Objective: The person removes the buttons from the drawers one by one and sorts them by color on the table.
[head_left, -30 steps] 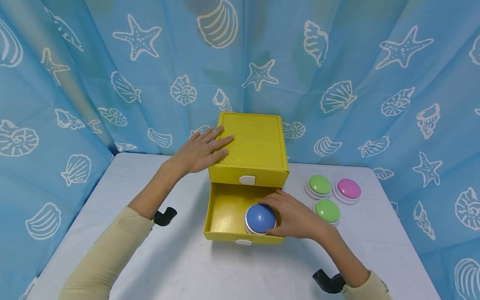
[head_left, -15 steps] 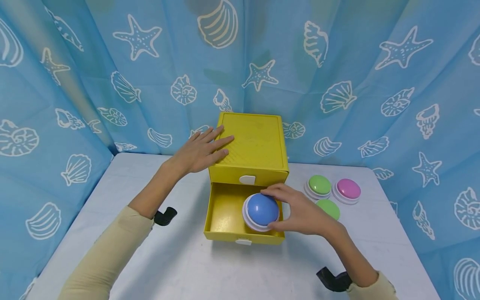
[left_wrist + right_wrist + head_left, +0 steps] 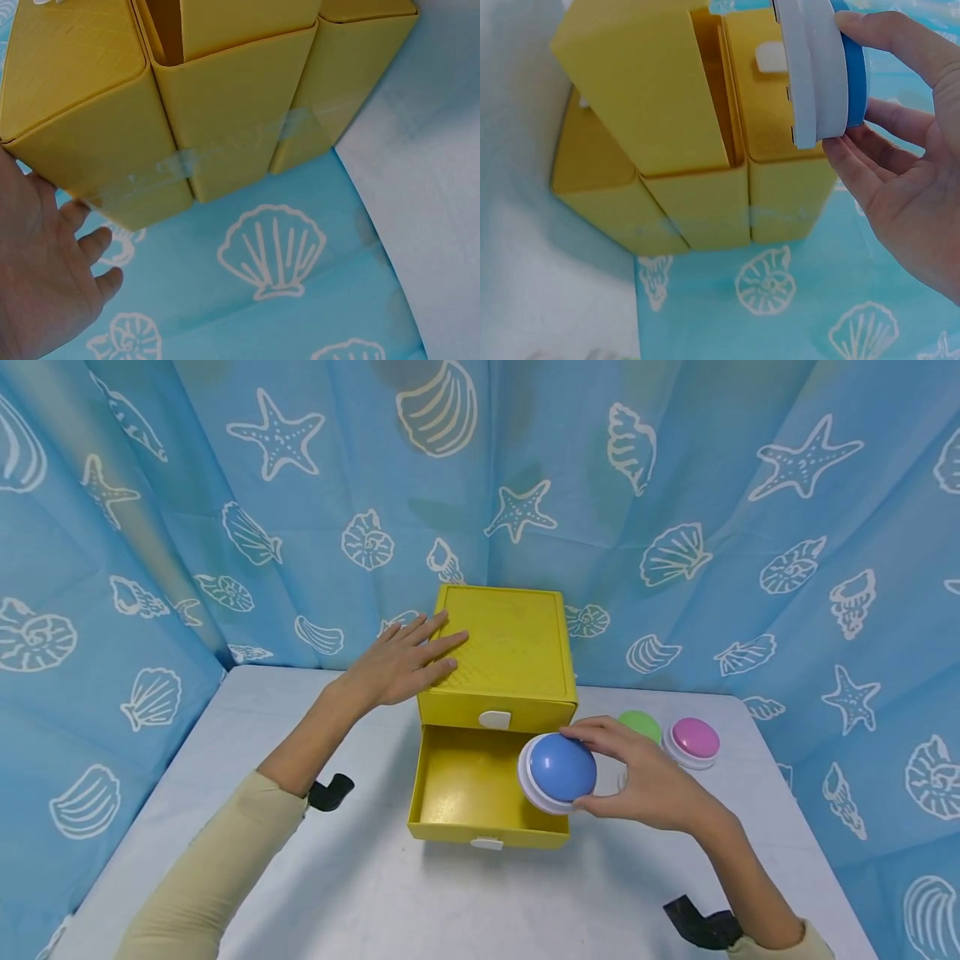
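My right hand (image 3: 652,777) grips a blue push button (image 3: 562,768) by the sides of its dome and white base, fingers above and thumb below. It is tilted and overlaps the right side of a pulled-out yellow drawer (image 3: 450,833). The right wrist view shows the button's white base (image 3: 817,82) edge-on. In that drawer nothing else shows. My left hand (image 3: 393,664) rests with spread, straight fingers on the top left edge of the yellow drawer unit (image 3: 510,639). In the left wrist view the fingers lie along the unit's side (image 3: 97,172).
Right of the unit, a green button (image 3: 640,724) and a pink button (image 3: 695,737) sit on the white table (image 3: 360,877); another green one is hidden behind my right hand. The drawer above (image 3: 450,710), with its white knob (image 3: 495,720), is closed. A blue seashell curtain (image 3: 480,485) hangs behind.
My right hand has lifted the blue button from the drawer and moved it right, tilting it. It now covers the nearer green button. The left hand has stayed put.
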Available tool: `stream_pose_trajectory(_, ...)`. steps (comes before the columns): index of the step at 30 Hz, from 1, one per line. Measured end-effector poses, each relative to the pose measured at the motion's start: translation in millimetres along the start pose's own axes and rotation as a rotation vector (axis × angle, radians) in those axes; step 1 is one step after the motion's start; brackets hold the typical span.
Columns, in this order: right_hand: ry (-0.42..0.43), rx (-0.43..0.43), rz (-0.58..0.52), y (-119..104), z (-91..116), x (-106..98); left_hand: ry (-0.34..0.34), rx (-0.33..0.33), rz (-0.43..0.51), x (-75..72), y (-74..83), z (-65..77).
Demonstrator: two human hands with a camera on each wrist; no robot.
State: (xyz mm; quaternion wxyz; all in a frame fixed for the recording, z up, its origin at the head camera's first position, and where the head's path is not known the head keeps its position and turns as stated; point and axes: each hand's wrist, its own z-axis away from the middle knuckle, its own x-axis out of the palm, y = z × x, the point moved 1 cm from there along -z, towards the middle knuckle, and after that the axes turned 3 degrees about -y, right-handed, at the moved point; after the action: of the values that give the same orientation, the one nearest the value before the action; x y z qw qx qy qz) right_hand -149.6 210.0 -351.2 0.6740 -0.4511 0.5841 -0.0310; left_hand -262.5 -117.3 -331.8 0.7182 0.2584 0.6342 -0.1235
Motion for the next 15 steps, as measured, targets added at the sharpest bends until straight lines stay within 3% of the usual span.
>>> stream_pose_trajectory(15,0.078,0.084,0.017,28.2,35.7,-36.6,0.016,0.025,0.0,-0.4,-0.8,0.7)
